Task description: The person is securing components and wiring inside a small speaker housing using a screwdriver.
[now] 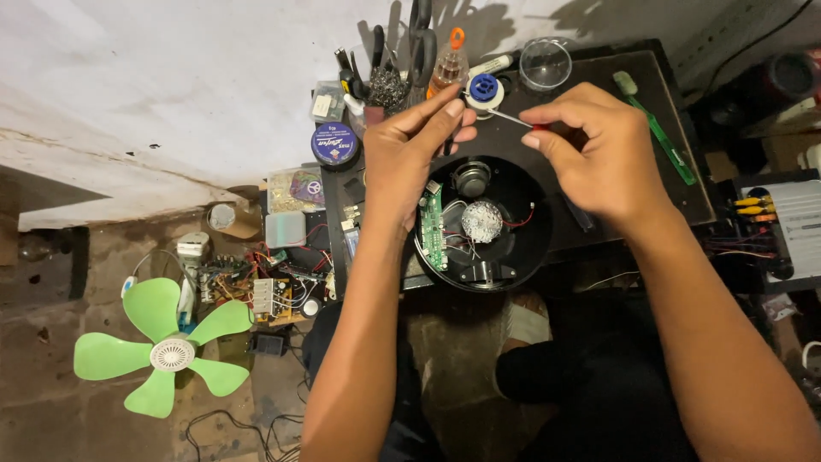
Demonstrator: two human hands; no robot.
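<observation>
My right hand (594, 150) pinches a small screwdriver (517, 121) by its red handle, its thin metal shaft pointing left. My left hand (410, 150) has its fingertips pinched at the tip of that shaft, and I cannot tell whether a small part sits between them. Both hands hover just above a round black housing (534, 244) lying open on the dark work table (650, 94). Inside it I see a green circuit board (433, 227), a small speaker (472, 178), a round white part (481, 221) and red wires.
Pliers and tools stand in a holder (389, 81) at the back with a blue solder spool (484, 88), a clear bowl (545, 62) and a round tin (334, 143). A green fan blade (162, 346) and loose circuit boards (265, 291) lie on the floor left. A green toothbrush (658, 128) lies right.
</observation>
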